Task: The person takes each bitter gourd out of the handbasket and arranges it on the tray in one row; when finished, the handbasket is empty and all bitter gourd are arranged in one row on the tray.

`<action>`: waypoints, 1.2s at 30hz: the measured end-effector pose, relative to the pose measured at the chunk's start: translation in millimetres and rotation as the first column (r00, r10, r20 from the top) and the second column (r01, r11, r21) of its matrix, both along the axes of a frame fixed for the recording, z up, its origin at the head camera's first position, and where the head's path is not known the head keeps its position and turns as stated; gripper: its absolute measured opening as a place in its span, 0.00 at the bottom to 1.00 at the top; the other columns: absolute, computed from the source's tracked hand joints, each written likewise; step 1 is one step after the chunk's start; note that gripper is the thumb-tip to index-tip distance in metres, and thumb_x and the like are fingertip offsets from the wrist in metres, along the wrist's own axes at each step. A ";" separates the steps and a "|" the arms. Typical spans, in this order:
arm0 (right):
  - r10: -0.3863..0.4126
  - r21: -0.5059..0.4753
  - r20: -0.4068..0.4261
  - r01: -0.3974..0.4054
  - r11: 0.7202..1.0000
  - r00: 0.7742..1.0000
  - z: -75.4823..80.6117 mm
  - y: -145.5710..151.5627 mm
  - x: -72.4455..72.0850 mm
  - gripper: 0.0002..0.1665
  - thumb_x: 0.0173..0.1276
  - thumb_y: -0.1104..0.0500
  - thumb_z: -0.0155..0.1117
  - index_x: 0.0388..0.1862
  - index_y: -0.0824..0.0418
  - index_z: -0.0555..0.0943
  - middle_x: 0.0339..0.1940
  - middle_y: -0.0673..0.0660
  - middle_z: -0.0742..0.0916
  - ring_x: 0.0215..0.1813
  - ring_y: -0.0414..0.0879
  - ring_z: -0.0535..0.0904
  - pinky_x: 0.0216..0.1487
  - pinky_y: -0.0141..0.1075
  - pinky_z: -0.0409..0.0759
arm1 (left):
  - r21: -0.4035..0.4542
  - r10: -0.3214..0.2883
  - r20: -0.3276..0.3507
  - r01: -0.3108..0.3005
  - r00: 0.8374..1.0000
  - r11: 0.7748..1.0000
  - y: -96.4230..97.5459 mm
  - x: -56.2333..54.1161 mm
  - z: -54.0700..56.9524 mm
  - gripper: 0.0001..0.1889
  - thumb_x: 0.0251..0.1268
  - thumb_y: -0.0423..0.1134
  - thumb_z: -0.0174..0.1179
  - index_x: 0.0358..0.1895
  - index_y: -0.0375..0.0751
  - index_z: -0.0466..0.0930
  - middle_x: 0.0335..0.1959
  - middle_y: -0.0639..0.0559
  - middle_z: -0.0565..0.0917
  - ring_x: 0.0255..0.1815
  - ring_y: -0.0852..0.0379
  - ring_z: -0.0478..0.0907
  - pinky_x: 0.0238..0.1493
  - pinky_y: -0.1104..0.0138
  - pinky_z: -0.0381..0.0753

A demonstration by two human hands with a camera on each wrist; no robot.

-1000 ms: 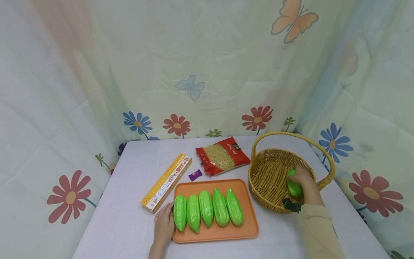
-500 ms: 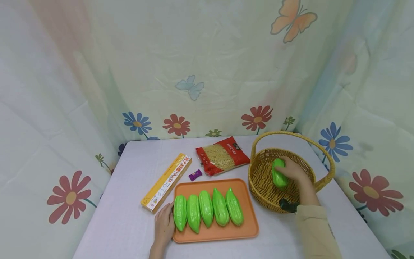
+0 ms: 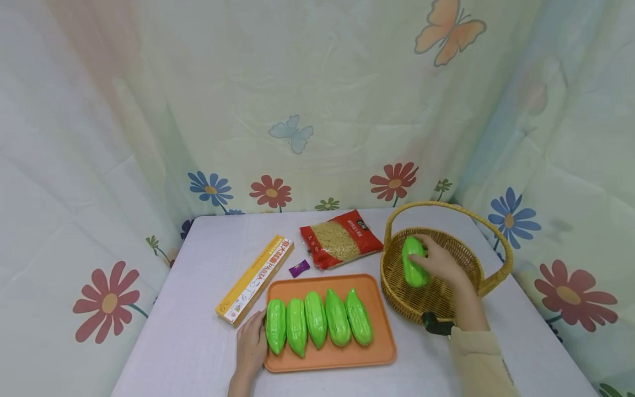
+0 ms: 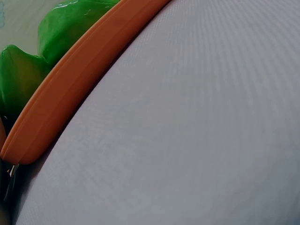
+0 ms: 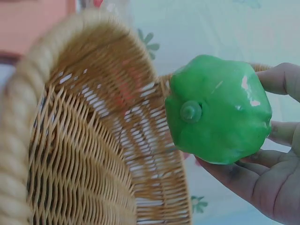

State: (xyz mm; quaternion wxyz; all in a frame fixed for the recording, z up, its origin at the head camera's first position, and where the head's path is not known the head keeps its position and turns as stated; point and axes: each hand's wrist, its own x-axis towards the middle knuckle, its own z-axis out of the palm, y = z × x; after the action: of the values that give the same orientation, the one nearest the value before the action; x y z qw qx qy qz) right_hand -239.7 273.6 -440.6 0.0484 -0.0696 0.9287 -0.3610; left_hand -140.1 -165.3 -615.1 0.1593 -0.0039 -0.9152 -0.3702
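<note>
My right hand (image 3: 440, 261) holds a glossy green ribbed gourd (image 3: 413, 267) over the wicker basket (image 3: 394, 292), fingers and thumb on opposite sides. In the right wrist view the stem end of this gourd (image 5: 225, 112) faces the camera, and the basket's woven wall (image 5: 84, 154) stands beside it. Several similar gourds (image 3: 317, 320) lie side by side on an orange tray (image 3: 382, 347). At the tray's left edge, my left hand (image 3: 252, 344) rests against the rim with extended fingers. The left wrist view shows mostly tablecloth and the tray's side (image 4: 61, 93).
Behind the tray lie a red bag of pasta (image 3: 341, 240) and a small purple wrapped candy (image 3: 300, 268). A yellow and white pasta box (image 3: 255, 280) lies diagonally at the left. The basket's tall handle (image 3: 507, 264) arches over it. A patterned curtain encloses the table.
My right hand has lifted the gourd from the basket's right side and carried it left, towards the basket's tray-side rim. My left hand and the tray have stayed put.
</note>
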 end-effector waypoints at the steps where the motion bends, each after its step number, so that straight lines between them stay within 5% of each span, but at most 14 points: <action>1: 0.004 0.000 -0.006 -0.004 1.000 1.000 1.5 -2.3 2.2 0.41 0.68 0.49 0.53 0.68 0.70 0.51 0.58 0.77 0.68 0.53 0.68 0.69 0.45 0.53 0.74 | -0.001 0.000 0.003 0.000 1.000 1.000 0.1 -0.2 -0.2 0.19 0.64 0.29 0.47 0.59 0.38 0.71 0.56 0.43 0.76 0.61 0.45 0.66 0.63 0.50 0.53; 11: 0.048 -0.050 -0.074 -0.052 0.997 0.996 5.4 -29.1 24.8 0.39 0.67 0.51 0.56 0.69 0.66 0.54 0.61 0.73 0.68 0.57 0.67 0.68 0.48 0.56 0.72 | 0.003 -0.003 -0.004 0.003 1.000 1.000 -0.7 -0.4 -0.5 0.20 0.64 0.29 0.47 0.59 0.38 0.71 0.56 0.44 0.76 0.61 0.45 0.66 0.63 0.50 0.53; 24: 0.074 -0.214 -0.068 -0.087 0.973 0.995 -25.1 -65.2 50.0 0.36 0.63 0.58 0.61 0.67 0.64 0.59 0.58 0.67 0.73 0.54 0.59 0.72 0.45 0.46 0.76 | 0.008 -0.006 0.021 0.006 1.000 1.000 -1.2 0.1 0.1 0.20 0.64 0.29 0.47 0.59 0.39 0.71 0.56 0.44 0.75 0.62 0.46 0.66 0.63 0.50 0.52; 36: 0.087 -0.112 -0.121 -0.100 0.989 0.989 -60.5 -90.5 65.0 0.35 0.57 0.65 0.61 0.65 0.67 0.64 0.61 0.69 0.72 0.61 0.65 0.66 0.58 0.58 0.65 | 0.001 -0.013 0.012 0.013 1.000 1.000 -2.4 0.1 -1.2 0.20 0.64 0.29 0.47 0.59 0.40 0.71 0.57 0.44 0.75 0.62 0.46 0.66 0.63 0.50 0.53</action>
State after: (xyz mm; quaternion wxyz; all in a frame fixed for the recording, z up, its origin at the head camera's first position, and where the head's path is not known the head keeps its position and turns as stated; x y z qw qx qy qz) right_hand -174.8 183.2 -501.1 0.0072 -0.1366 0.9027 -0.4080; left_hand -140.1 -167.7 -616.3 0.1514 -0.0074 -0.9159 -0.3718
